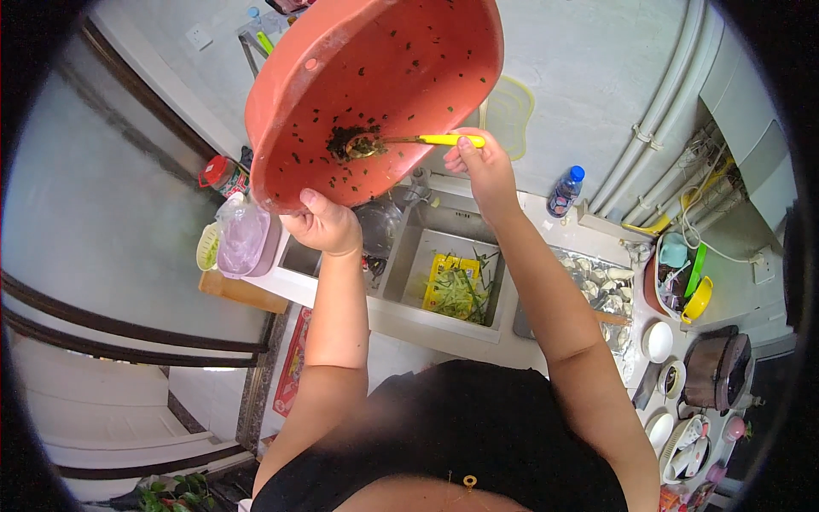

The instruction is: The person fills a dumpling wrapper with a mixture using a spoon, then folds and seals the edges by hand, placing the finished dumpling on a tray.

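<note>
My left hand grips the lower rim of a large orange-red plastic basin, raised and tilted so that its inside faces me. Chopped dark green leaves lie heaped low in the basin, with loose bits stuck across its wall. Between the thumb and fingers of my right hand is the yellow handle of a metal spoon. The spoon's bowl rests in the heap of greens. Below the basin, a steel sink holds green vegetable trimmings on a yellow packet.
A blue-capped bottle stands by the wall, right of the sink. Dumplings cover a board at the right, past my forearm. Bowls and a dark cooker stand further right. A lilac tub and a red-lidded jar are at left.
</note>
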Demonstrator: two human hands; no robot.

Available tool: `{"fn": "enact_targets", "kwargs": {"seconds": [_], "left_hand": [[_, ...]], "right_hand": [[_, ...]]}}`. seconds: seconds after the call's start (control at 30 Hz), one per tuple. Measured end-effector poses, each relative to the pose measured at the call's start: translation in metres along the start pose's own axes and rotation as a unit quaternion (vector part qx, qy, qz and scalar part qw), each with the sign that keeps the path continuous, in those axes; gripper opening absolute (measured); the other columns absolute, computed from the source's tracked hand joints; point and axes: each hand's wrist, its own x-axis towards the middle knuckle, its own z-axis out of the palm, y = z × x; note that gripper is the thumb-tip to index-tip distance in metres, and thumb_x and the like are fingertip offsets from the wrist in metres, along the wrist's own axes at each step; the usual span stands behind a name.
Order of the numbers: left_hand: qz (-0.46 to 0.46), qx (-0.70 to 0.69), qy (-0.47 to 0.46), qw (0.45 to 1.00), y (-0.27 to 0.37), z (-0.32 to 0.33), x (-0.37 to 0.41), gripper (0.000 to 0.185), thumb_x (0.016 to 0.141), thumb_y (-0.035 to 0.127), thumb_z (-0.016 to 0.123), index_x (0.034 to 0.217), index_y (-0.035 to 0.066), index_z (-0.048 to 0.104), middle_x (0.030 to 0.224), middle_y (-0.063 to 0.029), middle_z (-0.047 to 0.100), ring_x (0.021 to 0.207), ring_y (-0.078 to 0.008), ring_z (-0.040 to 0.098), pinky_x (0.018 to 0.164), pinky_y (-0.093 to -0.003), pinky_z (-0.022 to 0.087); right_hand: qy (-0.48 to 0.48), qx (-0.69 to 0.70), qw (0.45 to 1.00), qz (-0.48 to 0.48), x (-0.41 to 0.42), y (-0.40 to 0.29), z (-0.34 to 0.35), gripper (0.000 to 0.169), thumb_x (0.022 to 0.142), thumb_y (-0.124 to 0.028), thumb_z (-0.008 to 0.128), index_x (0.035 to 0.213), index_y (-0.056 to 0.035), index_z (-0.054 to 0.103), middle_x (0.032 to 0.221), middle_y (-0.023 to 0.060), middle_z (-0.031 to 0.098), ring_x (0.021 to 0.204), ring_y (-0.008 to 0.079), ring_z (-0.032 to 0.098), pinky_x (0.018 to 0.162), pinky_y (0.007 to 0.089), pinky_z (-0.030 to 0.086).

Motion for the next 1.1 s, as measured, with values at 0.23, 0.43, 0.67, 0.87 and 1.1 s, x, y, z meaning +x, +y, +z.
{"fn": "enact_targets", "kwargs": {"seconds": [0.23, 0.43, 0.67, 0.87, 1.1], "left_hand": [[0.016, -0.004, -0.009, 1.000, -0.002, 0.000, 0.007, 0.043, 0.092, 0.025, 0.050, 0.119, -0.008, 0.046, 0.116, -0.0160, 0.055, 0.101, -0.0219, 0.055, 0.086, -0.0337, 0.046], [0.026, 0.005, -0.014, 1.000, -0.011, -0.001, 0.010, 0.039, 0.093, 0.026, 0.051, 0.115, -0.006, 0.049, 0.112, -0.0137, 0.057, 0.098, -0.0207, 0.056, 0.084, -0.0338, 0.046], [0.029, 0.314, -0.024, 0.949, -0.016, -0.008, 0.006, 0.034, 0.089, 0.024, 0.052, 0.108, -0.005, 0.052, 0.106, -0.0135, 0.058, 0.091, -0.0222, 0.056, 0.080, -0.0340, 0.046], [0.098, 0.378, 0.000, 0.921, -0.028, 0.000, 0.001, 0.021, 0.074, 0.017, 0.062, 0.086, 0.000, 0.060, 0.083, -0.0135, 0.062, 0.066, -0.0284, 0.058, 0.058, -0.0357, 0.048], [-0.009, 0.156, -0.139, 0.978, -0.034, -0.004, -0.031, 0.041, 0.091, 0.023, 0.053, 0.118, -0.006, 0.046, 0.113, -0.0137, 0.056, 0.100, -0.0224, 0.055, 0.088, -0.0350, 0.044]], "right_hand": [[0.045, 0.059, 0.997, -0.005, 0.006, -0.007, -0.010, 0.026, 0.096, -0.019, 0.046, 0.112, 0.0017, 0.049, 0.080, 0.0070, 0.059, 0.072, 0.0123, 0.055, 0.069, 0.0241, 0.045], [0.080, 0.073, 0.994, -0.019, -0.001, -0.005, -0.025, 0.026, 0.095, -0.019, 0.046, 0.111, 0.0007, 0.050, 0.079, 0.0086, 0.060, 0.072, 0.0134, 0.056, 0.067, 0.0252, 0.045], [0.141, 0.137, 0.980, 0.003, -0.040, 0.011, -0.051, 0.024, 0.097, -0.020, 0.044, 0.107, 0.0006, 0.051, 0.073, 0.0043, 0.055, 0.066, 0.0109, 0.050, 0.063, 0.0230, 0.042], [0.170, 0.131, 0.977, 0.012, -0.054, 0.014, -0.058, 0.023, 0.097, -0.020, 0.043, 0.105, -0.0006, 0.053, 0.072, 0.0046, 0.055, 0.065, 0.0109, 0.050, 0.062, 0.0231, 0.042], [0.190, 0.081, 0.978, 0.009, -0.056, 0.018, -0.056, 0.022, 0.097, -0.019, 0.041, 0.105, -0.0010, 0.052, 0.072, 0.0042, 0.054, 0.064, 0.0106, 0.048, 0.061, 0.0233, 0.042]]}}
